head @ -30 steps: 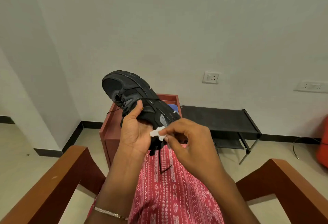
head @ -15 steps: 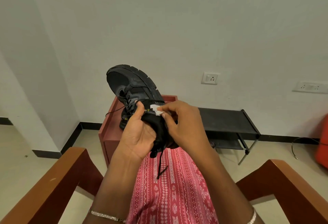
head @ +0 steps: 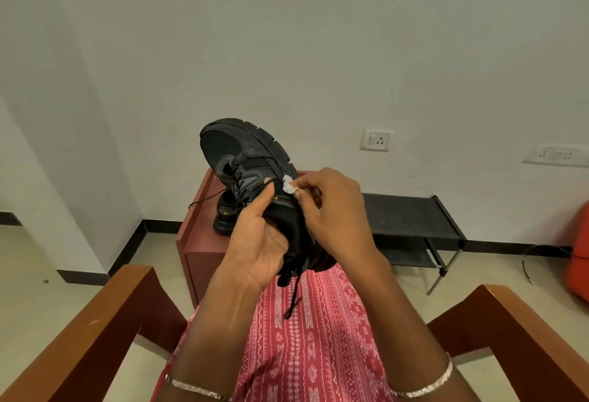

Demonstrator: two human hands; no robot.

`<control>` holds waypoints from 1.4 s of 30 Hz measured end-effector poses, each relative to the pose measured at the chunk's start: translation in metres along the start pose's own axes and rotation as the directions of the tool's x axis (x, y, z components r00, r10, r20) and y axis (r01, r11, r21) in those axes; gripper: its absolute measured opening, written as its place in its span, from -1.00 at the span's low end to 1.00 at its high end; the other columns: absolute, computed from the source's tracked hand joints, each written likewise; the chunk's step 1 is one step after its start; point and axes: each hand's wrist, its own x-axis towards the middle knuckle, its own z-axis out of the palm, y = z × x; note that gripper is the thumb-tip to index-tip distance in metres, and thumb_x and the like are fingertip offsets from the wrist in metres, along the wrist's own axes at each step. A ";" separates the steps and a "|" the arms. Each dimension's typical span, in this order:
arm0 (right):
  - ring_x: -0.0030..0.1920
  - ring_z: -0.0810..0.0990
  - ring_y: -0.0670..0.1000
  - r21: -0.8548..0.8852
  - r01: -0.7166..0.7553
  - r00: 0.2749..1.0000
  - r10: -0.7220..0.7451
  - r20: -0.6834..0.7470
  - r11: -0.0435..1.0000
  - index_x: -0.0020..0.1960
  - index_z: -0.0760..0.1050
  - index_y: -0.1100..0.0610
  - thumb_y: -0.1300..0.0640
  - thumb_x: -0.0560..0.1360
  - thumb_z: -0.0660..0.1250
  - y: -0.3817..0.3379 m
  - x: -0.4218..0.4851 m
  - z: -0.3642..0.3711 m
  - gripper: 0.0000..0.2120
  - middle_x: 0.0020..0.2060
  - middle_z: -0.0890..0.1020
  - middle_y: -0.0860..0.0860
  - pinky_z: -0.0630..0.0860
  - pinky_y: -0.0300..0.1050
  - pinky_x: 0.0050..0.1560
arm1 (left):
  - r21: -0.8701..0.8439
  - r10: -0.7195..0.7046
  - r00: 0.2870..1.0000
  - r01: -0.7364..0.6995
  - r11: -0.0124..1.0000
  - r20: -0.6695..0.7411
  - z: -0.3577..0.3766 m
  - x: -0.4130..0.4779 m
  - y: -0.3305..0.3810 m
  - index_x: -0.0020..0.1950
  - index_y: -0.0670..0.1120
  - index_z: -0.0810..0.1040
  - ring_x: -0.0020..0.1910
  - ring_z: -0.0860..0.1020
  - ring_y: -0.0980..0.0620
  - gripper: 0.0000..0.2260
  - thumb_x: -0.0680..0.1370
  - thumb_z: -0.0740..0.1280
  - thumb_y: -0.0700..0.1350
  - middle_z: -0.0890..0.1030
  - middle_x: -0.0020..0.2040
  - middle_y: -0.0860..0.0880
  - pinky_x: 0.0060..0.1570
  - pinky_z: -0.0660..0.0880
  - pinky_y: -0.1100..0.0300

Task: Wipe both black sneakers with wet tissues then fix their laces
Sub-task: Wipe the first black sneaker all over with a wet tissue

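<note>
1. Above our lap, we hold one black sneaker [head: 255, 162] raised with its toe pointing up and away and its treaded sole turned to the right.
2. Our left hand [head: 259, 236] cups the heel end from below; its grip is wrapped round the sneaker, with the thumb lying along the collar.
3. Our right hand [head: 331, 210] has its grip pinched together on a small white wad of wet tissue [head: 288, 185], which touches the sneaker's side near the sole edge.
4. One loose black lace [head: 293, 298] hangs from the heel end down over our pink patterned garment [head: 312, 344].
5. Beyond our hands, the second black sneaker [head: 227, 215] sits on the tabletop of a reddish-brown cabinet [head: 199, 242], partly hidden by the raised one.
6. Against the wall to the right stands a low black shoe rack [head: 411, 220].
7. Wooden armrests [head: 105, 322] flank us on both sides, and we wear a bracelet on each wrist.
</note>
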 end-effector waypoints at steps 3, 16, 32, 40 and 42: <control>-0.03 0.56 -0.01 -0.044 0.016 0.999 -0.015 0.029 0.999 0.10 0.67 0.09 0.20 0.58 0.35 0.002 -0.018 -0.003 -0.84 -0.07 0.60 -0.02 0.47 -0.10 -0.02 | -0.004 0.005 1.000 -0.005 1.000 -0.019 -0.002 0.000 0.005 -0.08 -0.26 0.73 -0.09 0.70 -0.14 -0.52 0.65 0.17 0.07 0.69 -0.01 -0.23 -0.06 0.65 -0.01; -0.13 0.57 -0.11 -0.012 0.059 0.998 -0.059 0.013 0.998 0.02 0.67 0.02 0.24 0.53 0.39 0.020 0.000 -0.006 -0.83 -0.09 0.68 -0.09 0.56 -0.06 -0.02 | 0.105 0.033 0.993 -0.021 0.994 -0.112 -0.002 0.003 0.003 0.21 -0.26 0.61 0.19 0.61 -0.18 -0.71 0.57 0.29 -0.14 0.63 0.21 -0.24 0.27 0.49 -0.10; -0.06 0.62 -0.10 -0.038 -0.014 0.985 0.021 0.171 0.999 0.03 0.72 0.01 0.23 0.54 0.42 0.045 -0.020 -0.021 -0.83 -0.04 0.69 -0.07 0.58 -0.19 0.06 | 0.133 0.089 0.979 -0.065 0.989 -0.183 -0.004 0.003 0.006 -0.09 -0.22 0.59 -0.27 0.67 -0.11 -0.87 0.53 0.26 -0.21 0.69 -0.18 -0.16 -0.15 0.59 0.03; -0.08 0.56 -0.10 0.013 0.058 0.992 -0.059 0.108 0.998 0.00 0.70 0.01 0.25 0.54 0.38 0.031 -0.005 -0.001 -0.81 -0.08 0.66 -0.07 0.55 -0.08 0.02 | 0.115 0.104 0.975 -0.083 0.990 -0.195 -0.003 0.001 0.007 -0.01 -0.22 0.60 -0.18 0.65 -0.15 -0.83 0.51 0.24 -0.20 0.67 -0.08 -0.19 -0.06 0.60 0.00; -0.04 0.59 -0.04 -0.007 0.066 0.992 -0.065 0.107 0.998 0.00 0.71 0.02 0.26 0.54 0.39 0.037 -0.020 -0.006 -0.82 -0.07 0.65 -0.06 0.57 -0.04 0.03 | 0.099 0.110 0.967 -0.090 0.991 -0.229 -0.005 0.001 0.010 -0.04 -0.21 0.58 -0.24 0.66 -0.13 -0.86 0.51 0.25 -0.22 0.68 -0.13 -0.17 -0.11 0.59 0.01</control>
